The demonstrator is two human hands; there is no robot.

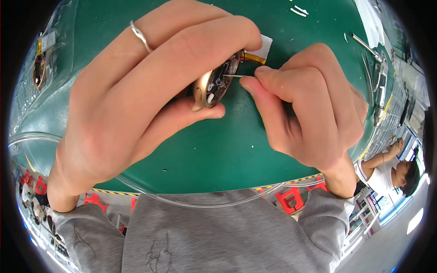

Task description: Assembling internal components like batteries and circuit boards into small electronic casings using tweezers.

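My left hand, a ring on one finger, is closed around a small oval electronic device. The shell is gold and brown outside, with its dark inside facing right and bits of white and wiring visible in it. Beyond it, partly behind my left fingertips, is a flat silver battery pouch with a yellow taped edge. Pinched between the thumb and forefinger of my right hand is a thin metal pin. Its tip reaches into the device's open side; the rest is hidden by the fingers.
A green mat covers the table. At far left, a similar oval device lies by clear plastic film. Metal tools lie at the right edge. A clear tube loops along the front. Another person sits at right; red stools stand below.
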